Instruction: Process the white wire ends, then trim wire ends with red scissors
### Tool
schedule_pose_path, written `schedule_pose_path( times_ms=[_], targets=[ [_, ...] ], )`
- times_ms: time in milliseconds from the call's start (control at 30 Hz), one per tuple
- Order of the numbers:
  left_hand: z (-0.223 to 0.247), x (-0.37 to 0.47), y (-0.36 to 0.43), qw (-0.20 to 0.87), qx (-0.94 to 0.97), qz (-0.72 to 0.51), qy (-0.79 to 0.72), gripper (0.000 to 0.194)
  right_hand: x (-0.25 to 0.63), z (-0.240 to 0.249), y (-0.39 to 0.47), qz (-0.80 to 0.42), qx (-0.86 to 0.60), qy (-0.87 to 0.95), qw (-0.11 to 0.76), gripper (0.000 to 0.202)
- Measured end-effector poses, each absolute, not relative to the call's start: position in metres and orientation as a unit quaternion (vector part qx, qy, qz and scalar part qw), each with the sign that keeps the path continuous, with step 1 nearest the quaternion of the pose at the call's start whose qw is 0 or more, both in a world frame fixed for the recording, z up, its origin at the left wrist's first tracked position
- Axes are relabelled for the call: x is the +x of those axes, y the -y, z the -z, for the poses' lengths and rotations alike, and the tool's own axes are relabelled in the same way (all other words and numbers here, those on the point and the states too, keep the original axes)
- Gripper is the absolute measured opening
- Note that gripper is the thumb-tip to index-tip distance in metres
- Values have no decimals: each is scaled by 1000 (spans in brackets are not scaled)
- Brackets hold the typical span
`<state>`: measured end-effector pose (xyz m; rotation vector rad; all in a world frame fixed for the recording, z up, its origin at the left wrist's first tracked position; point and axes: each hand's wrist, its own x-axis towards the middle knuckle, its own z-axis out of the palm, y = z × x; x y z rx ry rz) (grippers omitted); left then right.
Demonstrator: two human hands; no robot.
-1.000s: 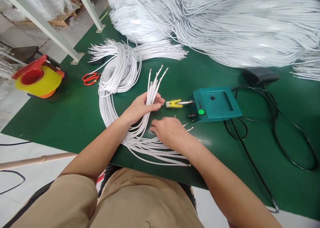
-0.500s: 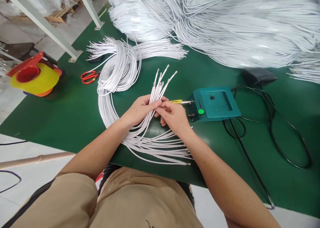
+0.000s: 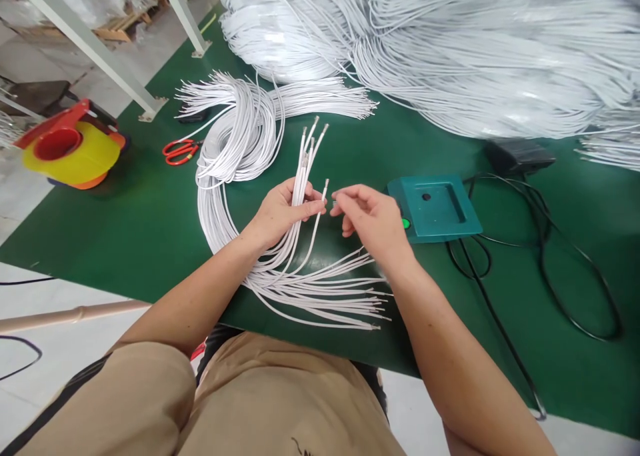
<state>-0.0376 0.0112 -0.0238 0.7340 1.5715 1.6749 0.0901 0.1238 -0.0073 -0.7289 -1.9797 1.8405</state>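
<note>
Several white cables (image 3: 301, 176) stand upright in my left hand (image 3: 287, 211), their stripped ends pointing up and away. One separate cable (image 3: 320, 209) is pinched between that hand's thumb and fingertips. Just right of it is my right hand (image 3: 369, 217), its thumb and forefinger pressed together on something small that I cannot make out. Below both hands, the loose ends of a coiled cable bundle (image 3: 320, 296) fan out to the right. The coil (image 3: 210, 209) curves round on the left.
A teal device (image 3: 435, 209) with a green button and black cords sits at the right. Red-handled scissors (image 3: 181, 152) and a yellow tape roll (image 3: 75, 153) lie left. A large heap of white cables (image 3: 450, 56) spans the back, near a black box (image 3: 520, 156).
My right hand has moved right, away from my left hand. The held cables now stand more upright, and one cable is apart from the others. The yellow-handled tool is no longer visible.
</note>
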Motion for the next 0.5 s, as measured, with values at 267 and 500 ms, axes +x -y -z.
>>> schedule_pose_path(
  times_ms=[267,500],
  targets=[
    [21,-22,-10,305,379,-558,-673,30,90,5,-128,-685,-246,653,209,24],
    [23,-24,-11,353,345,-573,-655,32,90,12,-130,-729,-226,614,201,19]
  ],
)
